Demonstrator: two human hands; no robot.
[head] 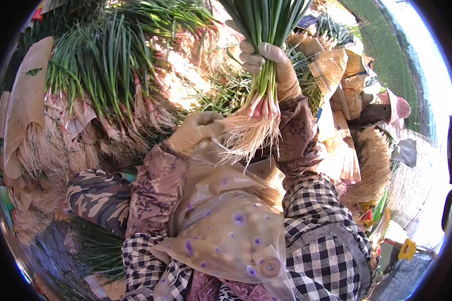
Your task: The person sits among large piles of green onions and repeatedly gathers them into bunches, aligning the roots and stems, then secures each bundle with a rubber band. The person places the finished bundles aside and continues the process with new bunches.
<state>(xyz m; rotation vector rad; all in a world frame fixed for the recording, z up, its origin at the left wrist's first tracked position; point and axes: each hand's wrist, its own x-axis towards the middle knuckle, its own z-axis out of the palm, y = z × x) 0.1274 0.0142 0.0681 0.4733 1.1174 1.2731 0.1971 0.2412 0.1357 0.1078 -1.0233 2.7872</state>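
A bunch of scallions (262, 88) hangs upright before me, green leaves at the top and pinkish bulbs below. My right hand (271, 58), in a pale glove, is wrapped around the stems above the bulbs. Long pale roots (252, 131) fan out beneath the bulbs. At their left edge my gloved left hand (197, 131) has thumb and fingers closed on some root strands; its fingertips are partly hidden. A translucent plastic apron (226, 222) with purple spots covers my lap, under both forearms.
Many scallions (98, 64) lie heaped at the left, roots towards me. Loose green trimmings (226, 94) are scattered behind my hands. Brown paper sheets (329, 71) and another mass of roots (373, 165) lie at the right. More green leaves (98, 244) lie by my left leg.
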